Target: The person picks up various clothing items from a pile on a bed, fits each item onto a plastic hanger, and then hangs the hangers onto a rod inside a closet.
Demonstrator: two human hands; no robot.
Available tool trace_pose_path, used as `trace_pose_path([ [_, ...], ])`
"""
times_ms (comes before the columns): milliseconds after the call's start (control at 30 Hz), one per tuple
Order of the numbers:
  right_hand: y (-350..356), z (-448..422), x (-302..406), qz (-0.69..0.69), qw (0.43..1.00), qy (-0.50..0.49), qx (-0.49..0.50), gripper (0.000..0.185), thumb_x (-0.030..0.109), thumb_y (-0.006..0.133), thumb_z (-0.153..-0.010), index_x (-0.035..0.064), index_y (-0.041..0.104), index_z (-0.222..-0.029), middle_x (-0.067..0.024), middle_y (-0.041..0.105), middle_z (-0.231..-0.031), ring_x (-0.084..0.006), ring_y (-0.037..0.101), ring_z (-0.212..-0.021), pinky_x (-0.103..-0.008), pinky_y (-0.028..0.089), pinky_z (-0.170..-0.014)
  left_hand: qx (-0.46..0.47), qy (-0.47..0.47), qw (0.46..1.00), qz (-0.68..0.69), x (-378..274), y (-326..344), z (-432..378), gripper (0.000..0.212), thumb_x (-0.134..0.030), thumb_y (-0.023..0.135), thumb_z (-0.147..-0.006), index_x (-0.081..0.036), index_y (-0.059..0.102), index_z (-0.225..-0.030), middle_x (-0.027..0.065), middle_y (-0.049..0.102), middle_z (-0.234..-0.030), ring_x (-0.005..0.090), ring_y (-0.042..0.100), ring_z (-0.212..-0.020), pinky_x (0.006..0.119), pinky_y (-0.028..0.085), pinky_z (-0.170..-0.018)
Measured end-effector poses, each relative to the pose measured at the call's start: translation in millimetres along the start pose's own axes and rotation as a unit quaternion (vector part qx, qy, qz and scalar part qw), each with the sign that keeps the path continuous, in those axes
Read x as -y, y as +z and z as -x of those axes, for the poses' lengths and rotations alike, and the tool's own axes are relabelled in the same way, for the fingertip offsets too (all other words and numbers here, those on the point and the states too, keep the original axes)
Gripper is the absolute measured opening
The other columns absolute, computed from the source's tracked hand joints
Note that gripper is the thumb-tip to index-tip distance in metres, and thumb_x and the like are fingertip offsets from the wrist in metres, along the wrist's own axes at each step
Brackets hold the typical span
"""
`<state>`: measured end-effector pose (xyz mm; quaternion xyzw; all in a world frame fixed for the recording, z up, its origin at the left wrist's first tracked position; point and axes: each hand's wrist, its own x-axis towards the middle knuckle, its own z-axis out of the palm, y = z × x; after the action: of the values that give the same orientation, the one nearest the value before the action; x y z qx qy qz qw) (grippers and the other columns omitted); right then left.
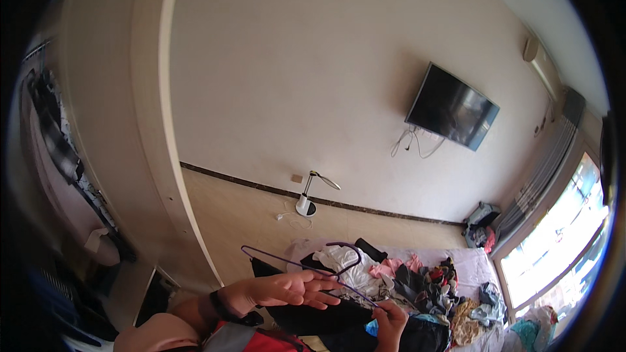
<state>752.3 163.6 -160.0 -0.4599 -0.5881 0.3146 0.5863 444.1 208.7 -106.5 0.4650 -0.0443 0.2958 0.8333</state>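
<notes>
A purple clothes hanger, its hook upward, is held in front of me above a bed. My right hand pinches the hanger's right arm between thumb and fingers. The fingers of my left hand are spread beside the hanger's neck, palm partly up; whether they grip it cannot be told. A black garment hangs from the hanger's left end and spreads below my hands. Behind the hanger, a white garment, a pink garment and several dark clothes lie heaped on the bed.
At the left, a wardrobe side panel stands beside hanging clothes. A desk lamp with a cable is on the floor by the wall. An open suitcase lies near the curtain and window. A television is on the wall.
</notes>
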Motion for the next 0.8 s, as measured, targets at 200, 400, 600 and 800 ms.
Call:
trace_pose_path([
  [200,35,-10,22,-0.036,0.992,0.085,0.089,0.007,0.001,0.061,-0.086,-0.0011,0.065,-0.092,-0.0026,0.058,-0.078,-0.0083,0.051,-0.067,-0.0226,0.04,-0.061,-0.001,0.025,0.999,-0.037,-25,21,52,0.091,-0.029,0.068,-0.089,-0.006,0.007,-0.153,0.0146,0.012,-0.16,0.0323,0.027,-0.143,0.039,0.025,-0.114],
  [400,112,-21,42,-0.091,0.982,0.008,0.166,0.007,-0.003,0.058,-0.085,-0.002,0.064,-0.088,-0.0039,0.057,-0.077,-0.0105,0.052,-0.069,-0.0234,0.04,-0.063,-0.034,0.076,0.992,-0.09,-51,40,124,0.094,-0.03,0.066,-0.091,-0.002,0.0,-0.152,0.017,0.007,-0.16,0.0336,0.025,-0.144,0.041,0.022,-0.116],
  [600,205,-14,66,-0.111,0.966,0.036,0.232,0.008,0.002,0.06,-0.087,-0.0018,0.06,-0.08,-0.002,0.053,-0.073,-0.0101,0.048,-0.066,-0.0239,0.038,-0.06,-0.099,0.122,0.978,-0.139,-80,61,206,0.093,-0.032,0.067,-0.09,-0.004,0.005,-0.153,0.0173,0.01,-0.159,0.0337,0.028,-0.142,0.043,0.023,-0.115],
  [800,283,0,65,-0.159,0.936,0.002,0.313,0.006,-0.004,0.06,-0.087,-0.0022,0.064,-0.09,-0.0041,0.061,-0.081,-0.0114,0.054,-0.072,-0.0241,0.044,-0.066,-0.154,0.161,0.96,-0.17,-96,80,287,0.093,-0.034,0.068,-0.089,-0.004,0.007,-0.152,0.0181,0.012,-0.159,0.0346,0.03,-0.141,0.044,0.025,-0.114],
])
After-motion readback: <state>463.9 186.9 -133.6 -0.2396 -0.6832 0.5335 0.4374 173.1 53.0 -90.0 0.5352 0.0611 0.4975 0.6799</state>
